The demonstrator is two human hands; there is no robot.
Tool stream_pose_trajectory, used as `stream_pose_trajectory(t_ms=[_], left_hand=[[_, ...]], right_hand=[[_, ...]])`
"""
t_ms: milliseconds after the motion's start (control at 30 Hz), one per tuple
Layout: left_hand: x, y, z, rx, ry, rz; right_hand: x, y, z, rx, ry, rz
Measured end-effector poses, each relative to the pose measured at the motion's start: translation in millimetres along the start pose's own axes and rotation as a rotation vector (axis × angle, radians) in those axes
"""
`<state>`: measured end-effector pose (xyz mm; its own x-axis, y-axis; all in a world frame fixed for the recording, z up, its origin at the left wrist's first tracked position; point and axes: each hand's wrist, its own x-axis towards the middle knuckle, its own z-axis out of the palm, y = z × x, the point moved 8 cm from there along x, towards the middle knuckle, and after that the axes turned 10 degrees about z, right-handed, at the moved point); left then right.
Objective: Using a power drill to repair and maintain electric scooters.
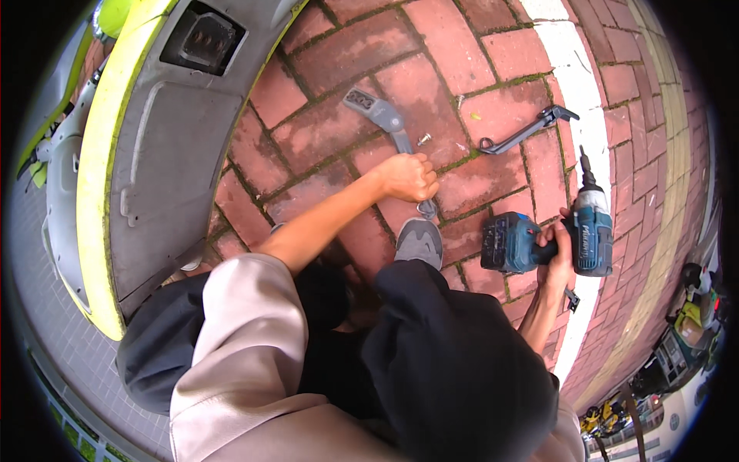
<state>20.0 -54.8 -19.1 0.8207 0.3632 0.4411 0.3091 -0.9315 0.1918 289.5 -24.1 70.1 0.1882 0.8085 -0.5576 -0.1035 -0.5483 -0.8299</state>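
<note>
My left hand [408, 177] is closed in a fist around a grey metal arm [375, 109]. The arm's wide end is a plate with several holes, and its other end comes out below the fist near my shoe [419, 241]. Over at the right, my right hand [560, 250] is wrapped round the handle of a teal cordless impact driver [593, 242]. A dark bit or socket points away from me at its tip, and a black battery pack faces left. Between the hands, farther off, a dark grey bent bracket [523, 132] lies on the bricks. A small screw [424, 139] rests beside the grey arm.
On the left stands a large grey panel [177, 138] with a yellow-green edge and a rectangular recess. Red brick paving [493, 181] with mossy joints spreads ahead. A white line [581, 92] crosses it at the right. Parked scooters or similar vehicles [677, 339] appear at the lower right rim.
</note>
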Motion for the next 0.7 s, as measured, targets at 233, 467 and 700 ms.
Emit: stream_pose_trajectory(t_ms=[233,467,700], left_hand=[[60.0,-32.1,-26.5,-0.120,-0.192,0.136],[149.9,-169.1,-57.5,0.494,-0.016,0.082],[121.1,-92.2,17.4,-0.128,0.086,-0.785]], right_hand=[[-17.2,-10.8,-42.9,0.083,0.106,0.006],[-3.5,-21.7,-61.3,0.113,0.286,-0.090],[21.4,-28.5,-67.2,0.080,0.387,-0.346]])
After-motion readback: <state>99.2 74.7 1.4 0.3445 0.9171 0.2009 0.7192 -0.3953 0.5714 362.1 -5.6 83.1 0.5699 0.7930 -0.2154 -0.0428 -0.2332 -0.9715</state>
